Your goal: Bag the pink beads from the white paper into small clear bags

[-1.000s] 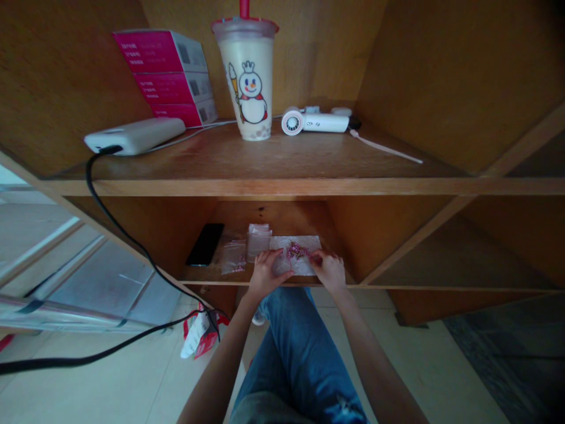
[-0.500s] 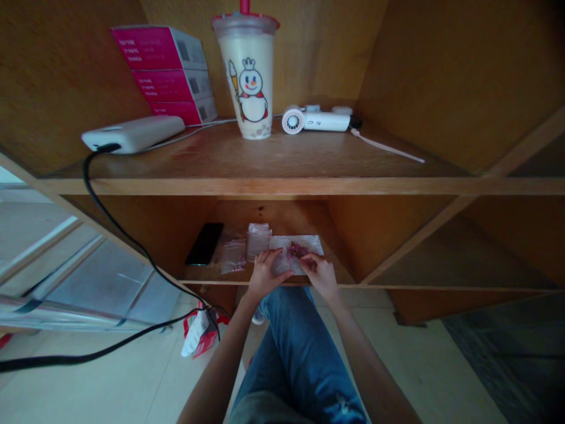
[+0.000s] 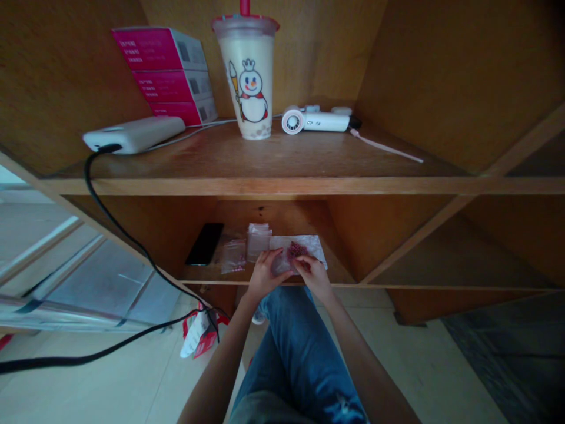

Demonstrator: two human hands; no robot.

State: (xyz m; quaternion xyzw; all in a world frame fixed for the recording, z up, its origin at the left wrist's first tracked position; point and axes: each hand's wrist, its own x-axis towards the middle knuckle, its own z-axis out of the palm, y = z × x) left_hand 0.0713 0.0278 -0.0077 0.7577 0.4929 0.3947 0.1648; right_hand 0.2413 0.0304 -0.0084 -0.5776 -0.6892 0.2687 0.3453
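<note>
On the lower shelf, a heap of small pink and dark red beads [image 3: 296,249] lies on a white sheet [image 3: 314,242]. My left hand [image 3: 266,274] rests at the sheet's left edge, thumb and fingers apart in a curve around the near side. At the heap's near right edge is my right hand [image 3: 314,274], its fingertips pinched together; whatever they may hold is too small to make out. Left of the sheet lie a stack of clear plastic bags [image 3: 258,238] and another clear bag [image 3: 233,255] with a few pink beads inside.
A black phone [image 3: 205,244] lies at the lower shelf's left. Above stand a lidded drink cup [image 3: 251,76], pink boxes [image 3: 163,70], a white power bank [image 3: 135,134] and a small white fan [image 3: 318,121]. A black cable [image 3: 110,215] hangs down the left side.
My right hand has moved slightly left, to the near edge of the bead heap. My left hand has stayed in place.
</note>
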